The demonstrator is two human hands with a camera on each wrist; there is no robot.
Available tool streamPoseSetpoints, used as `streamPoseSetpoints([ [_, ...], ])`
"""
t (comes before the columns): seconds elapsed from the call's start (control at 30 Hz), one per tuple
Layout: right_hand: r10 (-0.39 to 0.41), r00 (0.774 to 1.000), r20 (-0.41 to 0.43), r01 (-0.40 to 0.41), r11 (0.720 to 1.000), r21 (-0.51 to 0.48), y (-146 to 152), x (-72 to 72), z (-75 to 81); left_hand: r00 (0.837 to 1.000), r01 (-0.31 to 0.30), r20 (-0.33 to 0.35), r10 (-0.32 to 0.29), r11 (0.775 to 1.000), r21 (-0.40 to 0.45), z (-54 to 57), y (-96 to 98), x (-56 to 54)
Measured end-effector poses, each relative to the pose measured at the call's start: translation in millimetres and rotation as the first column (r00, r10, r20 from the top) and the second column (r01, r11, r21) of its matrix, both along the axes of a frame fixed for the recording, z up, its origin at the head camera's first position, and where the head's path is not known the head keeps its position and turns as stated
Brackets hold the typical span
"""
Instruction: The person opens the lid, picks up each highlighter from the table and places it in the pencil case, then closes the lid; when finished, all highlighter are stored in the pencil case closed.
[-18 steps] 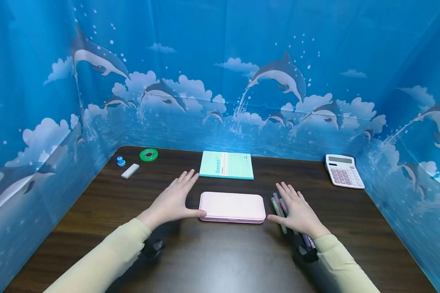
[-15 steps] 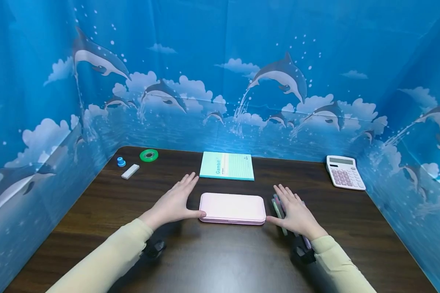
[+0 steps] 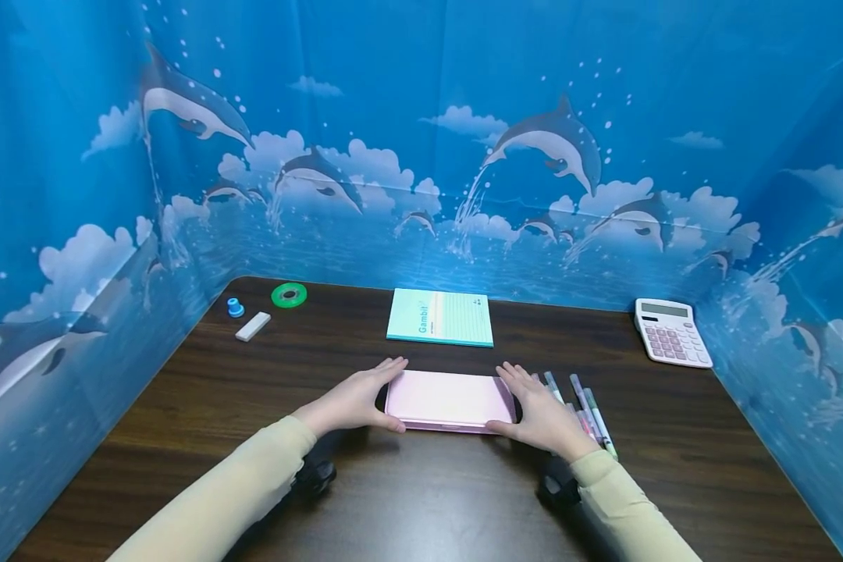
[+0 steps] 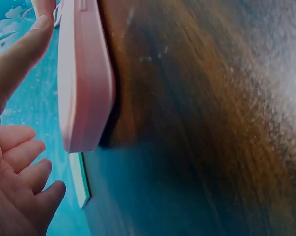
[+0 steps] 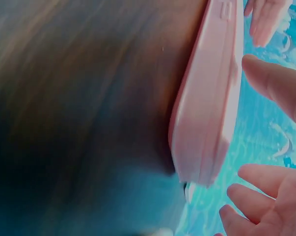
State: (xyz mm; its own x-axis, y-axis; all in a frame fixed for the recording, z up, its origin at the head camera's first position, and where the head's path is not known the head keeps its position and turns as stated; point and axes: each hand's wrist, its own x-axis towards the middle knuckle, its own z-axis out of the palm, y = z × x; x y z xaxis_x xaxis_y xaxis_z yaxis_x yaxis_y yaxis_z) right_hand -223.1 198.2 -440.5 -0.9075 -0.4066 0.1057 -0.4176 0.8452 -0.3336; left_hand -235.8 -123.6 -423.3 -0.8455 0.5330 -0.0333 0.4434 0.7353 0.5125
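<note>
A light pink pencil case [image 3: 451, 400], lid down, lies on the dark wooden table between the two hands. At its left end is the left hand [image 3: 351, 402], fingertips by the far corner and thumb by the front corner. Mirroring it at the other end, the right hand [image 3: 544, 414] has its thumb over the front right corner. Both wrist views show relaxed fingers spread beside the pencil case [image 4: 89, 78], with a gap to the curved end. Several slim colored markers [image 3: 597, 417] lie loosely to the right of the right hand, partly covered by it.
A mint-green notebook [image 3: 439, 316] lies behind the case. Toward the back left are a green tape roll [image 3: 289, 295], a white eraser-like block [image 3: 253, 326] and a small blue object [image 3: 235, 307]. A white calculator [image 3: 674, 334] sits back right. Dolphin-print curtains [image 3: 365, 234] border the table.
Both hands have closed in on the pencil case's ends, the left moving right and the right moving left. More of the markers now shows. The view has shifted slightly.
</note>
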Motion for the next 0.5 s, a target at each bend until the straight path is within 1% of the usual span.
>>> streamPoseSetpoints([
  [0.23, 0.067, 0.998, -0.022, -0.067, 0.998, 0.001, -19.6, -0.1, -3.5, 1.000, 0.015, 0.024, -0.015, 1.000, 0.000, -6.7, 0.3, -8.2],
  [0.4, 0.132, 0.991, -0.030, -0.132, 0.991, -0.023, -32.5, -0.5, -3.9, 1.000, 0.008, 0.030, -0.008, 1.000, -0.007, -10.1, 1.0, -11.4],
  [0.5, 0.168, 0.985, -0.042, -0.170, 0.985, -0.035, -39.2, -1.5, -4.6, 0.999, -0.008, 0.043, 0.008, 1.000, -0.017, -11.1, 2.1, -12.0],
])
